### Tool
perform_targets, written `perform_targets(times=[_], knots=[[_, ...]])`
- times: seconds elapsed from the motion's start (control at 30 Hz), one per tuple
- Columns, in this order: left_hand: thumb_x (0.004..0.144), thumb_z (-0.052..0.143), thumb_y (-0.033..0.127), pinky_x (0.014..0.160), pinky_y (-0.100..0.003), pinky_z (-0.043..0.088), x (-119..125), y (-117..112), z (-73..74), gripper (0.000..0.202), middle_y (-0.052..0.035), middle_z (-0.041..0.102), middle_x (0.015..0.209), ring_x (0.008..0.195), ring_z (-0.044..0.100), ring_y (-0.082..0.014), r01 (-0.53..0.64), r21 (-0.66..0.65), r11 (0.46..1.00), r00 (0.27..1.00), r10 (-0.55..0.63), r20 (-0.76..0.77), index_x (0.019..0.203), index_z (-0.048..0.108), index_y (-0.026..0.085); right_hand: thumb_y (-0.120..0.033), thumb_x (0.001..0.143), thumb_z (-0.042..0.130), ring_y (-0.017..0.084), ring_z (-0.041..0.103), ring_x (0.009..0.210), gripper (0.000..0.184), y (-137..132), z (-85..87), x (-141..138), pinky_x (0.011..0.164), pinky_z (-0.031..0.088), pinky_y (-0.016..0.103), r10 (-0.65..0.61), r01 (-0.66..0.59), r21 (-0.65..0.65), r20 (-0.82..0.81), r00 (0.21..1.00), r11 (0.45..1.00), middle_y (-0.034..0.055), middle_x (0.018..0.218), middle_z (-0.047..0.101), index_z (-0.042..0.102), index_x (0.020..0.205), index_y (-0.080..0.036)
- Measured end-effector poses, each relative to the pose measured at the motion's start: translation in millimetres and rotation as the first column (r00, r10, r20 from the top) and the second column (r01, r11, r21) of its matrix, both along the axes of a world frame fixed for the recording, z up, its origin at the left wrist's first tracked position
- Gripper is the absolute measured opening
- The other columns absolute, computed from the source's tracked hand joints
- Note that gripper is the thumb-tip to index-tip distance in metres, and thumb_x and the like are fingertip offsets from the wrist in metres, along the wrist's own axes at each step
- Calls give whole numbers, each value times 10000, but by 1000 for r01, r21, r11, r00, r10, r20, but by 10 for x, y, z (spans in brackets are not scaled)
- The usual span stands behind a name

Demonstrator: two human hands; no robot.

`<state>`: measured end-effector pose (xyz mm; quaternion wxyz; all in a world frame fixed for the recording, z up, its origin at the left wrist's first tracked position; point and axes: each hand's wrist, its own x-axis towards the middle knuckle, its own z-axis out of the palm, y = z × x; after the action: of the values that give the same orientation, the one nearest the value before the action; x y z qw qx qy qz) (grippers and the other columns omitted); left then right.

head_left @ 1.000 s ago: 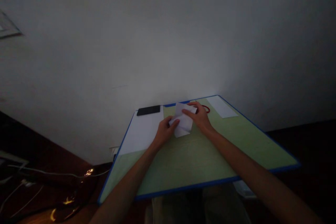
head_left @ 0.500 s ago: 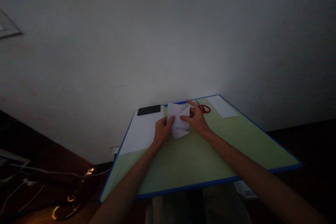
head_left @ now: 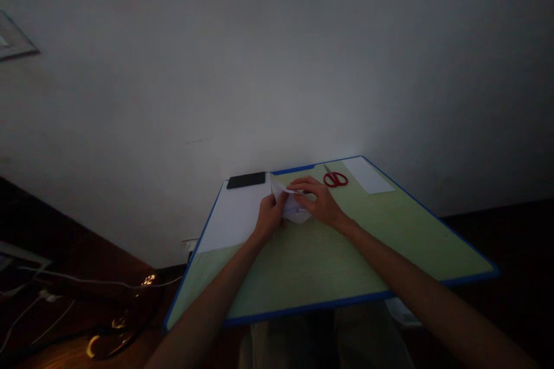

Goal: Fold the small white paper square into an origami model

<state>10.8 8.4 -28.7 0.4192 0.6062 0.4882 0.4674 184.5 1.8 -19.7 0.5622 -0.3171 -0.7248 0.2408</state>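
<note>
"Where's the folded paper [head_left: 296, 215]?"

"Between the two hands, over the middle of the desk [head_left: 337, 265], towards the far edge. Whether it touches the surface, I can't tell."

"And each grip?"

"The left hand [head_left: 269, 217] pinches the paper's left side, thumb on top. The right hand [head_left: 321, 203] has thumb and fingertips closed on its upper right part (the fingers hide some of the folds)."

"What's nearest to them?"

"Red-handled scissors [head_left: 333, 174], lying just beyond the right hand, blades pointing to the wall [head_left: 277, 69]. To the left, a large white sheet [head_left: 229, 213] covers the desk's far corner, with a flat black object [head_left: 246, 180] resting at its far end."

"And on the right?"

"A narrower white sheet [head_left: 369, 177], lying near the far right corner, apart from the scissors."

"Anything off the desk?"

"A pale cable [head_left: 99, 283], low on the left, and part of a frame [head_left: 17, 40] higher up (cut off by the view's edge)."
</note>
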Motion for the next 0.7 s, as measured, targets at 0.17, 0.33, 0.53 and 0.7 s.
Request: perform_targets(times=[0.17,0.33,0.53,0.7], knots=[[827,638,644,396,-228,477,26,22,24,567,-99,685,804,616,625,-179,-5,-78,997,972,23,235,1005,682,108,-377,976,540,225,595,1190,297,7,-13,-5,1075,434,444,25,-26,-54,-14,1000,998,88,1241,642,752,1157,-275],[858,592,652,513,-274,535,14,37,81,569,-134,726,877,716,685,-218,95,-109,989,916,-44,399,1057,656,122,-363,896,660,226,616,1122,246,66,-51,-5,1013,483,424,-77,76,-60,-13,997,995,88,1186,653,770,1092,-263],[810,694,613,680,-305,535,17,11,119,538,-130,735,902,772,694,-208,155,-49,987,904,-122,410,1014,669,115,-396,817,718,198,664,888,553,144,-97,36,802,552,370,-97,65,-282,-101,990,957,68,1066,688,604,1336,-242],[680,873,416,736,-296,518,48,-13,119,545,-98,750,940,808,679,-180,144,7,990,904,-135,405,1109,671,146,-458,815,696,184,653,780,536,167,-87,58,678,537,316,-112,47,-337,-177,978,940,40,918,677,589,1272,-200]])
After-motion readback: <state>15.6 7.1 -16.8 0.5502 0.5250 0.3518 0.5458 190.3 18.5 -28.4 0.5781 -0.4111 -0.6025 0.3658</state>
